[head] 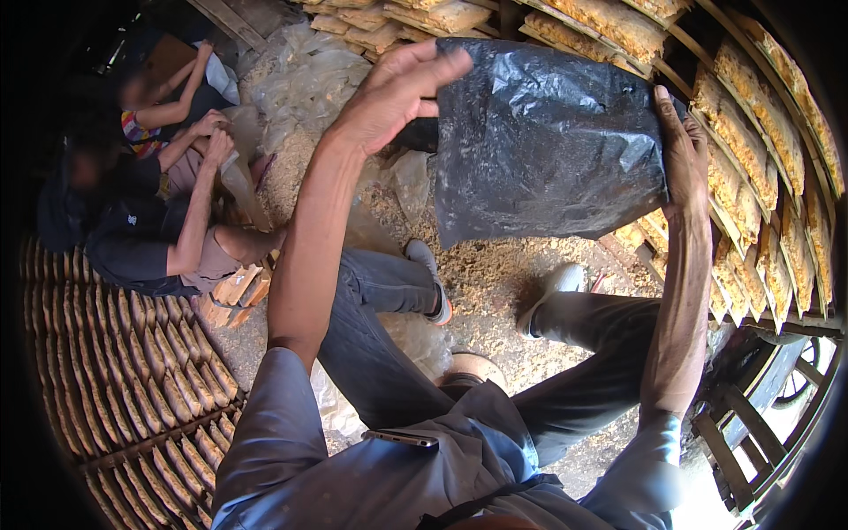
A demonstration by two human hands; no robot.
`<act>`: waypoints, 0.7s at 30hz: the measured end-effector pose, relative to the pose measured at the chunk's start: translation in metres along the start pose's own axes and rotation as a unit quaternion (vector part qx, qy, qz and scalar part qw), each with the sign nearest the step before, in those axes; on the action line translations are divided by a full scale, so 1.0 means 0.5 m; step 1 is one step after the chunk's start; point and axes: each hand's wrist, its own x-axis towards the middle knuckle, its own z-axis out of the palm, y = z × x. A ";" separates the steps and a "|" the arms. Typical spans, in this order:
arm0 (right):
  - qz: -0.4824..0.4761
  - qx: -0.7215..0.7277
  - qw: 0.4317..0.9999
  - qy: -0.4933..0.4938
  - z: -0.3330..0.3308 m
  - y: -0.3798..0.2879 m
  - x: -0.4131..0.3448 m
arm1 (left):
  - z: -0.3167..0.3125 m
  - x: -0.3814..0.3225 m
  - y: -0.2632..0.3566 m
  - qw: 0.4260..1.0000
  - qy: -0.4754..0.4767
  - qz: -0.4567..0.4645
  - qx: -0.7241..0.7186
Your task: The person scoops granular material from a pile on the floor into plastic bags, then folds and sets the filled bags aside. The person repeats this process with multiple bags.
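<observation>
A black plastic sheet or bag (550, 146), wrinkled and dusted with pale powder, hangs spread out before me. My right hand (682, 146) grips its right edge, thumb on the near face. At its upper left edge is my left hand (404, 89), fingers extended and slightly blurred; whether the fingers touch the plastic cannot be told. Crumbly tan material (510, 271) covers the floor beneath. A phone (401, 437) lies on my shirt at the waist.
Two people (146, 218) sit at the left, handling clear plastic. Racks of slatted, crusted pieces stand at the lower left (119, 371) and upper right (748, 165). Crumpled clear plastic (298, 79) lies on the floor. A bundle of wood pieces (235, 298) stands by the nearer person.
</observation>
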 end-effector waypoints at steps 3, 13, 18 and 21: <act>0.040 0.022 0.998 -0.053 0.009 -0.026 -0.018 | -0.005 0.013 -0.029 0.995 0.006 0.048 0.087; 0.018 -0.016 1.000 -0.017 0.025 -0.015 -0.020 | 0.032 -0.015 0.034 0.999 0.034 0.020 -0.020; 0.027 0.056 0.993 -0.102 0.029 -0.011 -0.036 | 0.009 -0.004 0.001 0.994 0.042 0.061 0.081; -0.002 -0.015 0.992 -0.123 0.036 -0.010 -0.035 | 0.014 0.008 -0.005 0.981 0.101 0.099 0.131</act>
